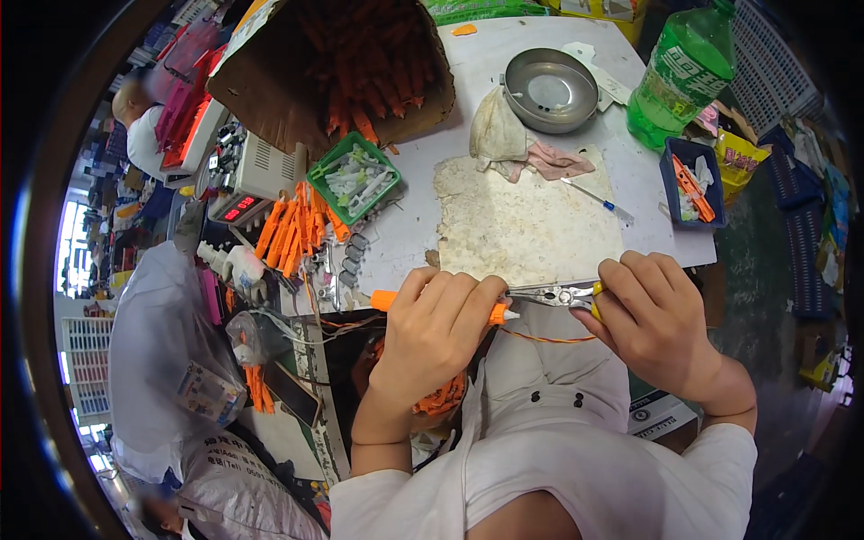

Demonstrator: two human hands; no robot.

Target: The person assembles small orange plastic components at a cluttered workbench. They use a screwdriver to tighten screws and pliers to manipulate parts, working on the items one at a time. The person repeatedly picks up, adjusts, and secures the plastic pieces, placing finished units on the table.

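Note:
My left hand is closed around an orange pen-shaped plastic piece with a white pointed tip. Its ends stick out on both sides of the fingers. My right hand grips pliers by their yellow handles. The jaws point left and reach the fingertips of my left hand; what they bite on, if anything, is too hidden to make out. Both hands are over the table's near edge, above my lap. Thin orange wires run just below the pliers.
A worn board lies ahead, with a thin blue-ended tool, cloths and a metal bowl beyond. Left are a cardboard box, green basket and orange pieces. Right stand a green bottle and blue bin.

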